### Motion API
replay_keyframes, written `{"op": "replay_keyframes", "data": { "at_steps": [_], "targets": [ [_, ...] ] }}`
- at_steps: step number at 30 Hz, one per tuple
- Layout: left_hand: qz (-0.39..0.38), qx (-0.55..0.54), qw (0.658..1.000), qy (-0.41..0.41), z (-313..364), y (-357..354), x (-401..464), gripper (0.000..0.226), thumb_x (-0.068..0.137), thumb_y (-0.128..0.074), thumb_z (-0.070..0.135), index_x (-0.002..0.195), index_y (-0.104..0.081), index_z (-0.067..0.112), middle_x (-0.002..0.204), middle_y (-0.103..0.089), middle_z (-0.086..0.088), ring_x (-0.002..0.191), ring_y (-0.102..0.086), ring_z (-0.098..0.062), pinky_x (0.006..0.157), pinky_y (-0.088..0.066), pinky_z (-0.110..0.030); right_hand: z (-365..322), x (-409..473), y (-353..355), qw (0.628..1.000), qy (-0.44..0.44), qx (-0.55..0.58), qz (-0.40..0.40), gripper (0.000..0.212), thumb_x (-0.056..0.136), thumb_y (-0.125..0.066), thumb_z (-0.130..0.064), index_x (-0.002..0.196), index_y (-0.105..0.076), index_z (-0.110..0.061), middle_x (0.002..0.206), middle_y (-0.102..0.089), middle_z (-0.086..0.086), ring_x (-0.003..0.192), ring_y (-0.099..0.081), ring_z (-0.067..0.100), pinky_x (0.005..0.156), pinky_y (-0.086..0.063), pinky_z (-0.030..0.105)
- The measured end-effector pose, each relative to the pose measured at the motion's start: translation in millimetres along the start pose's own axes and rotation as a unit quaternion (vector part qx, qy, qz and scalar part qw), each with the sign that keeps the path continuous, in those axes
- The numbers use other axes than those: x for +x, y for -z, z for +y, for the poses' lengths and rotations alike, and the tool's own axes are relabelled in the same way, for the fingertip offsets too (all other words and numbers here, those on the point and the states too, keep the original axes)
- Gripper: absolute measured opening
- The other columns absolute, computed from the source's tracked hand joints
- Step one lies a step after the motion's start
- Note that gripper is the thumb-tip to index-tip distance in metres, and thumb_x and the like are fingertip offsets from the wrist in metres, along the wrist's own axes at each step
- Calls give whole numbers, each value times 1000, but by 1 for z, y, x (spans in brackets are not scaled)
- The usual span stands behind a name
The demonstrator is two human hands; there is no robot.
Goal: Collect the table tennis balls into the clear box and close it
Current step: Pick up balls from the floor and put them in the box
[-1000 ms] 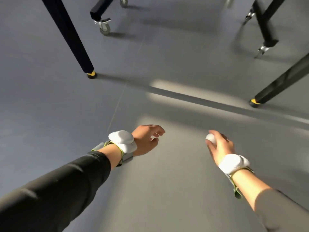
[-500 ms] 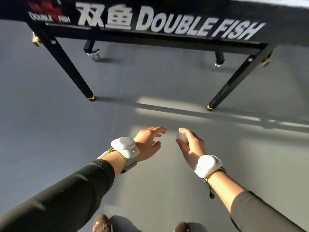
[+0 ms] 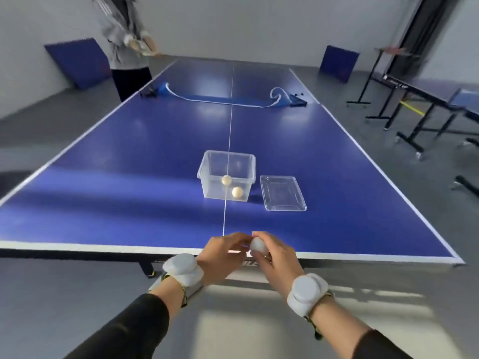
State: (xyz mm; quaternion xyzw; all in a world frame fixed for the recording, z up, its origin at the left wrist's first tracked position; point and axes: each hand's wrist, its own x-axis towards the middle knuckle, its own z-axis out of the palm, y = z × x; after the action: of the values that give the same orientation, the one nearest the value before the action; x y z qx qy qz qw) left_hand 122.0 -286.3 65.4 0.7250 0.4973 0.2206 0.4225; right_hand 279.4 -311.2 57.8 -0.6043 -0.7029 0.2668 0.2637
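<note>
My right hand (image 3: 278,257) grips a white table tennis ball (image 3: 257,245) just above the near edge of the blue table (image 3: 116,193). My left hand (image 3: 223,259) is right beside it, with loosely curved fingers reaching the ball's left side; motion blur hides whether they touch. Further along the centre line stands the clear box (image 3: 207,168), open, with two balls (image 3: 226,180) (image 3: 237,192) inside. Its clear lid (image 3: 282,196) lies flat on the table just right of the box.
The table's net (image 3: 215,99) lies collapsed across the middle. A person (image 3: 127,35) stands at the far left corner. Another table tennis table (image 3: 427,95) on wheeled legs stands at the right. Blue pads (image 3: 77,60) lean on the back wall.
The view has lifted from the floor under the table to the tabletop. My right hand kept the ball and both hands rose and came together at the table's near edge.
</note>
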Motion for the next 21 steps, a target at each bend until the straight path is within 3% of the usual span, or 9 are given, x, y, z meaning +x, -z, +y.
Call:
{"op": "replay_keyframes", "data": {
  "at_steps": [3,5,8,13,17,21],
  "targets": [
    [21,30,999,-33,35,56,7,32,88,-51,5,116,-60,16,104,-68,6,99,-64,-11,80,-44,-2,-51,26,30,999,28,-1,21,41,91,-57,-18,131,-50,-16,131,-56,4,117,-54,22,95,-40,21],
    [32,34,997,-55,49,81,13,32,88,-51,2,116,-60,13,103,-67,3,97,-62,-10,75,-42,3,-74,41,42,999,44,6,20,41,91,-57,-19,131,-49,-17,130,-57,5,116,-54,21,96,-43,24],
    [55,40,993,-101,64,125,24,32,88,-50,2,118,-59,12,112,-68,-2,97,-63,-10,75,-44,1,-112,66,57,996,62,14,55,43,90,-59,-20,132,-49,-18,130,-56,5,115,-56,23,99,-47,34],
    [68,44,988,-133,69,165,50,33,86,-51,-1,115,-61,12,112,-69,-3,94,-64,-10,77,-43,3,-138,103,65,994,65,-40,84,45,90,-59,-21,133,-46,-19,129,-58,3,112,-56,24,96,-45,30],
    [61,53,990,-113,48,177,90,35,88,-48,0,118,-60,13,118,-67,-2,109,-63,-13,91,-44,-15,-125,149,59,995,33,-62,69,39,89,-59,-19,127,-50,-17,125,-60,4,109,-57,24,92,-47,30],
    [29,65,994,-82,22,175,144,36,91,-46,0,123,-56,12,125,-62,-5,116,-59,-17,92,-42,-17,-94,211,50,994,0,-104,30,35,86,-61,-17,121,-55,-16,126,-58,5,112,-55,24,92,-43,28]
  ]
}}
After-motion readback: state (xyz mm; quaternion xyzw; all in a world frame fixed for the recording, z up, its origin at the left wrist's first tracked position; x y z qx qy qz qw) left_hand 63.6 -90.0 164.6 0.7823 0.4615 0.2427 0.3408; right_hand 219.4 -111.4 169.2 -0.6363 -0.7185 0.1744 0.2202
